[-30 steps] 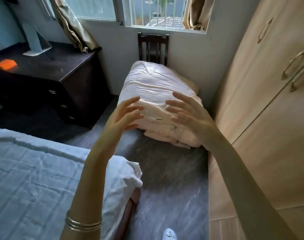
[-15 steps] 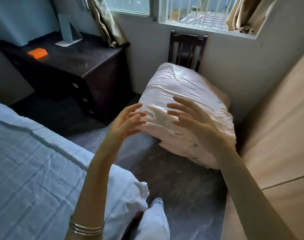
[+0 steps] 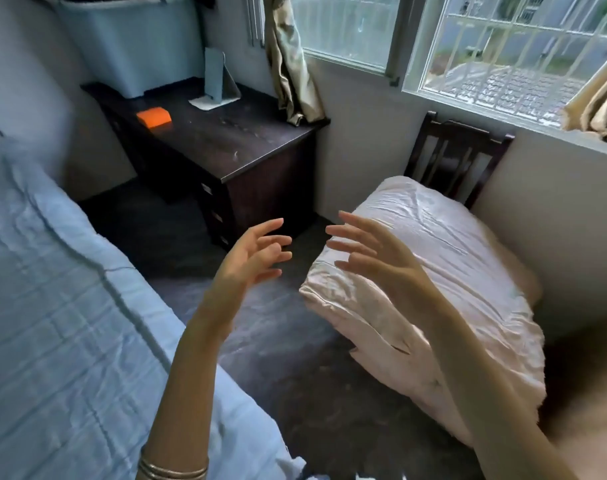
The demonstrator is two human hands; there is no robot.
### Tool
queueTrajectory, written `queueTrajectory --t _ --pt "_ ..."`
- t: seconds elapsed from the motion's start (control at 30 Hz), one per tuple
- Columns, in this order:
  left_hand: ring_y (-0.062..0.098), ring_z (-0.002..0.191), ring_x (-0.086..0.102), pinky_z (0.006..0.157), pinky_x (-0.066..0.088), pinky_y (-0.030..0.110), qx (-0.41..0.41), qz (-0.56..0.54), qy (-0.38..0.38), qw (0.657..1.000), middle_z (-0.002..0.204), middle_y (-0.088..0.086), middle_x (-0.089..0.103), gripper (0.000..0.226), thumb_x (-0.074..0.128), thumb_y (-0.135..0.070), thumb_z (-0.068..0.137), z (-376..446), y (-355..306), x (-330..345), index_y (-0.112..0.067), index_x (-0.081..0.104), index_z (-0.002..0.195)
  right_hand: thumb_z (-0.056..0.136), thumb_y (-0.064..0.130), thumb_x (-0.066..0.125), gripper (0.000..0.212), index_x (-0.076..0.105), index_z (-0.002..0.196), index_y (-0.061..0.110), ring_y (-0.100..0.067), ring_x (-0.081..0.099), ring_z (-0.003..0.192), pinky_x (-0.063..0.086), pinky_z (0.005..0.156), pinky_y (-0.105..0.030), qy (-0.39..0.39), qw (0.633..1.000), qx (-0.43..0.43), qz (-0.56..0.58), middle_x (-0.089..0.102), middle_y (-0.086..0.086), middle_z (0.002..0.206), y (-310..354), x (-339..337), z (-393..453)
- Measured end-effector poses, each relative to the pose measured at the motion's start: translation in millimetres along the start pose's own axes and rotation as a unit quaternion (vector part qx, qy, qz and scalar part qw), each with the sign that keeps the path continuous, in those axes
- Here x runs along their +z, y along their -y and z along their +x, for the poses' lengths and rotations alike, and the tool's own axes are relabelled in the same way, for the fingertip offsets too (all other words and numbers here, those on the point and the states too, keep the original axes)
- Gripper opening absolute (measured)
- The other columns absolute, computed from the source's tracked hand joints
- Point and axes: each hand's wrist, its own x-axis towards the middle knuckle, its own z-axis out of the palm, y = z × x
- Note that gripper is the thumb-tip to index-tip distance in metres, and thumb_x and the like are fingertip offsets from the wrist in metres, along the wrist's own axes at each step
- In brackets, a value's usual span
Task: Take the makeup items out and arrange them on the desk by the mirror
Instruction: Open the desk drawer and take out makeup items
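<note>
Both hands are held up mid-air in the middle of the scene with nothing in them: the left hand [image 3: 252, 259] has its fingers spread and loosely bent, and the right hand [image 3: 371, 258] is much the same, fingers splayed wide, palms roughly facing each other with a gap between. A few thin bangles [image 3: 172, 471] are worn on the left wrist at the near edge. The dark wooden desk [image 3: 226, 140] is seen far left, under the window [image 3: 503, 57], well apart from the hands. On it a small standing mirror [image 3: 215, 77] is propped near the far edge, and an orange box-like item [image 3: 154, 118] lies a bit nearer and to the left of it; whether that's makeup can't be told. A pale blue storage bin [image 3: 129, 46] sits at the desk's far left end. To the right, a chair [image 3: 458, 157] is piled with a folded pink blanket [image 3: 451, 271], partly behind the right hand. A bed with a light blue cover [image 3: 53, 306] fills the near left. A curtain [image 3: 291, 64] hangs by the desk's far right corner.
</note>
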Motion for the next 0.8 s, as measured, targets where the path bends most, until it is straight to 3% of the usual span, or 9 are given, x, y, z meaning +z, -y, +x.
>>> queueTrajectory --t 0.1,0.17,0.37,0.5,0.67,0.73,0.8 --pt "0.012 0.106 0.064 0.086 0.051 0.03 -0.002 0.009 -0.045 0.999 0.117 -0.005 0.063 0.054 0.059 -0.049 0.067 12 6 -15 -0.038 0.053 0.12 0.084 0.015 0.065 0.053 0.048 0.132 0.026 -0.018 0.057 0.12 0.042 0.105 -0.049 0.048 0.999 0.006 0.004 0.06 0.001 0.129 -13 0 37" --pt "0.012 0.107 0.063 0.087 0.052 0.029 -0.004 0.018 -0.078 0.997 0.117 -0.006 0.063 0.056 0.062 -0.046 0.066 19 9 -21 -0.039 0.053 0.12 0.083 0.01 0.066 0.056 0.047 0.134 0.023 -0.018 0.057 0.12 0.042 0.104 -0.049 0.081 0.997 0.01 0.007 0.06 0.001 0.128 -19 1 61" --pt "0.01 0.108 0.062 0.085 0.052 0.022 -0.016 0.038 -0.16 0.986 0.118 -0.006 0.061 0.053 0.064 -0.033 0.073 55 13 -27 -0.035 0.05 0.124 0.073 0.028 0.071 0.064 0.047 0.133 0.029 -0.019 0.055 0.122 0.042 0.104 -0.05 0.18 0.983 0.016 0.019 0.059 0.0 0.13 -29 -9 135" --pt "0.011 0.108 0.062 0.091 0.051 0.027 -0.015 0.028 -0.213 0.977 0.118 -0.004 0.061 0.048 0.059 -0.029 0.076 83 11 -24 -0.033 0.052 0.123 0.077 0.017 0.069 0.06 0.048 0.132 0.026 -0.021 0.055 0.121 0.042 0.103 -0.052 0.229 0.973 0.013 0.036 0.06 -0.002 0.129 -32 -23 184" --pt "0.011 0.107 0.062 0.089 0.049 0.031 -0.036 0.013 -0.289 0.956 0.116 -0.007 0.063 0.046 0.061 -0.039 0.073 96 18 -26 -0.038 0.055 0.119 0.079 0.014 0.064 0.056 0.048 0.132 0.025 -0.02 0.056 0.12 0.041 0.104 -0.052 0.31 0.949 0.033 0.037 0.06 -0.003 0.129 -45 -20 231" --pt "0.011 0.106 0.063 0.085 0.048 0.028 -0.047 0.011 -0.311 0.949 0.115 -0.007 0.063 0.043 0.061 -0.04 0.075 96 21 -32 -0.038 0.055 0.118 0.079 0.02 0.068 0.057 0.048 0.132 0.024 -0.02 0.056 0.12 0.041 0.104 -0.051 0.336 0.94 0.042 0.046 0.059 -0.004 0.129 -51 -10 242" --pt "0.01 0.105 0.063 0.084 0.048 0.026 -0.058 0.015 -0.333 0.941 0.114 -0.008 0.064 0.042 0.059 -0.045 0.075 98 21 -41 -0.038 0.056 0.117 0.073 0.039 0.073 0.066 0.048 0.132 0.024 -0.02 0.056 0.12 0.044 0.103 -0.047 0.357 0.932 0.047 0.052 0.059 -0.004 0.13 -55 2 254"
